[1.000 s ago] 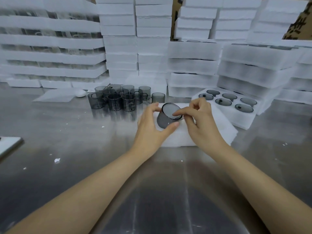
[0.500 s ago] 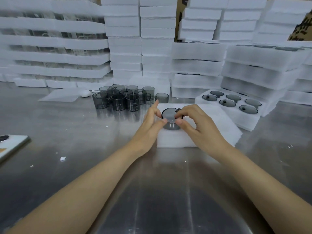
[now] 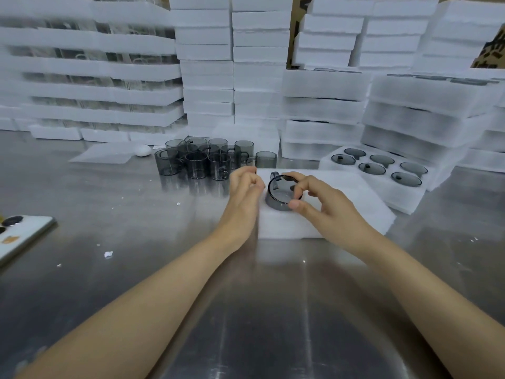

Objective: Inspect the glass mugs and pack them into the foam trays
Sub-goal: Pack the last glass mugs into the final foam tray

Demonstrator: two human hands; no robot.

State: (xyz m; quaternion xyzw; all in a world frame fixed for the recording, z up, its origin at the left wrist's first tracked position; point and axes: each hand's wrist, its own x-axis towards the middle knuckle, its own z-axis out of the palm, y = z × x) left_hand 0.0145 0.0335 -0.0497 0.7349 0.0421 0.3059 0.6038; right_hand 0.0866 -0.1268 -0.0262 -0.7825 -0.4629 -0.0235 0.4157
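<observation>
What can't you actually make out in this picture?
- Head view: the foam tray under the mug; white glare hides its other pockets.
- The mug's far rim, behind right hand fingers.
- The flat object at the left edge, cut off.
- Left hand fingertips, blurred.

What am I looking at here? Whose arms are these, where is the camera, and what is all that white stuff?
There is no machine here: these are a person's two bare arms, filmed by one camera worn on their head, looking forward and down. They stand at a shiny metal table. The white blocks stacked behind are foam trays. One foam tray lies in front of them, and the right hand holds a smoky grey glass mug by its rim, setting it into that tray. The left hand sits just beside the mug with fingers loosely curled, holding nothing. Further back stands a cluster of loose mugs waiting their turn, and to the right a filled tray shows six mugs already seated.
</observation>
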